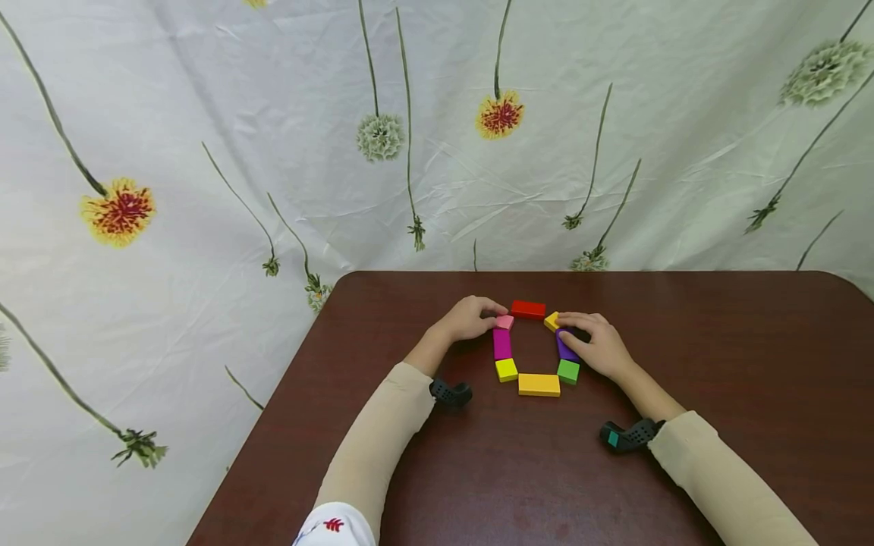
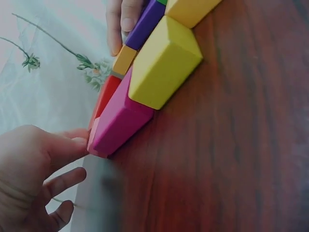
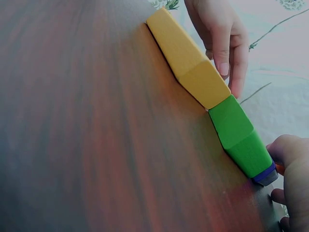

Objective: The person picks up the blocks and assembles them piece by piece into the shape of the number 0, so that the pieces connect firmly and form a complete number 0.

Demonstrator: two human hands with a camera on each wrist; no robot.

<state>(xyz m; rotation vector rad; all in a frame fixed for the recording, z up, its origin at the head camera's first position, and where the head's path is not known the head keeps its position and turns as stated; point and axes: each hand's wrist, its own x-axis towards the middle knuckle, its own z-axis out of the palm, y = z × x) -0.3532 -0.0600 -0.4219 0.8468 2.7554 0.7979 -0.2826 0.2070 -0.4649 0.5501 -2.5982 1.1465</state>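
Note:
On the table (image 1: pixel 478 470), several coloured blocks form a ring. My left hand (image 1: pixel 470 318) pinches a small pink block (image 1: pixel 504 322) at the ring's far left corner; the magenta block (image 2: pixel 120 116) is right beside it. At the far right corner, the index finger and thumb of my right hand (image 1: pixel 601 345) are on either side of a small orange block (image 1: pixel 551 321). The right thumb overlaps the end of the purple block (image 1: pixel 566 346). Across the far side lies a red block (image 1: pixel 529 309), between the two hands.
A yellow block (image 1: pixel 507 370), a long orange-yellow block (image 1: pixel 539 385) and a green block (image 1: pixel 569 371) make up the near side of the ring. Behind the table hangs a flowered cloth (image 1: pixel 437 189). Dark straps (image 1: pixel 631 436) are on both wrists.

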